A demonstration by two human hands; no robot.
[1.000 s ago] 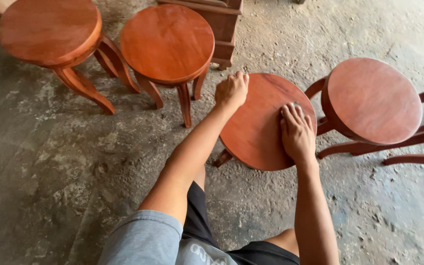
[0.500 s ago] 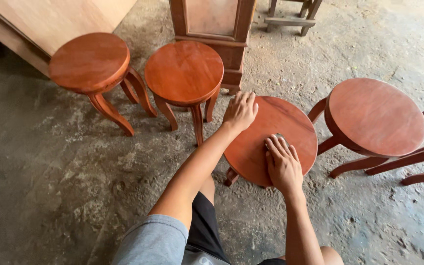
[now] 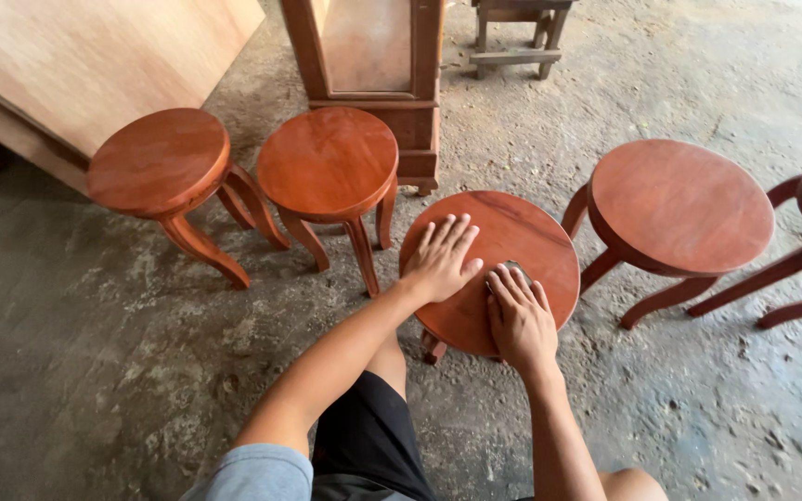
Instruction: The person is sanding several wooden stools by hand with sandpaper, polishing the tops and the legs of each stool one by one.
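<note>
Two hands (image 3: pixel 480 288) hiding stool (image 3: pixel 526 237) centre

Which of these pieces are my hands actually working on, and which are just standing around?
In hand: round reddish wooden stool, left hand, right hand.
Standing about: three similar stools, tall wooden cabinet, plywood panel.

No packages, labels, signs or screens are anywhere in view here.
</note>
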